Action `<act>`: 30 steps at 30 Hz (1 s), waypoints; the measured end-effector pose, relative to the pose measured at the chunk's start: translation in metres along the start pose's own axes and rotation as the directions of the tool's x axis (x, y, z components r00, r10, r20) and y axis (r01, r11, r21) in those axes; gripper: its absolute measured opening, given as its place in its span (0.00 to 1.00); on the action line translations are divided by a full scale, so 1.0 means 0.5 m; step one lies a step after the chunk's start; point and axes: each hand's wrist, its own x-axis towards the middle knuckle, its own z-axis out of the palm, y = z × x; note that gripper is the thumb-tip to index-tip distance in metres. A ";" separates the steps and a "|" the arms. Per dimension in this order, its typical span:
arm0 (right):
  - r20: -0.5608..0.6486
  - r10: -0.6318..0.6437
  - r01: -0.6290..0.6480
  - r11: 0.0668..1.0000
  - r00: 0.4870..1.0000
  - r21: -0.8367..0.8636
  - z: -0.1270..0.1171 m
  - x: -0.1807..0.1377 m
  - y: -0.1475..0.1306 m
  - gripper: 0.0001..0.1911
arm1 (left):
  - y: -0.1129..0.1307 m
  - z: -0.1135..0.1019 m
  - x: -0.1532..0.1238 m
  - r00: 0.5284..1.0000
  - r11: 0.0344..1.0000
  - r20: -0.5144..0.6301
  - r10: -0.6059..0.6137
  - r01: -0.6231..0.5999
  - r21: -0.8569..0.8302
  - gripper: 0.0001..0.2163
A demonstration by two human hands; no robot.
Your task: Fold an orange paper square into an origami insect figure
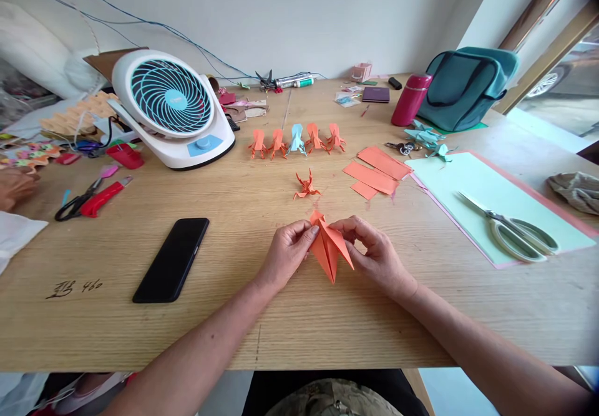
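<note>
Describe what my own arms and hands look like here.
Your left hand and right hand are bare: no gloves, rings or watch show. The left forearm, marked with a small spot, and right forearm show no sleeves.

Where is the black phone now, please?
In the head view, the black phone lies on the table, left of the left hand and right of the handwriting.

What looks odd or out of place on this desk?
The black handwriting at left stands out: it's marked straight on the wooden tabletop, not paper. Also, one pale blue folded figure breaks a row of otherwise orange ones.
</note>
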 end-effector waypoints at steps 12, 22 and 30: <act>-0.041 -0.349 0.327 0.908 0.936 -0.263 -0.003 0.002 0.011 0.14 | 0.009 -0.002 -0.001 0.998 0.984 0.030 0.050 -0.054 0.168 0.17; 0.003 -0.341 0.327 0.898 0.940 -0.294 -0.005 -0.001 0.018 0.11 | 0.006 -0.005 -0.003 0.998 0.968 0.007 0.062 -0.062 0.241 0.18; -0.006 -0.370 0.344 0.870 0.929 -0.352 -0.006 -0.002 0.023 0.08 | -0.008 -0.010 0.004 0.996 0.997 0.047 -0.076 0.075 0.031 0.22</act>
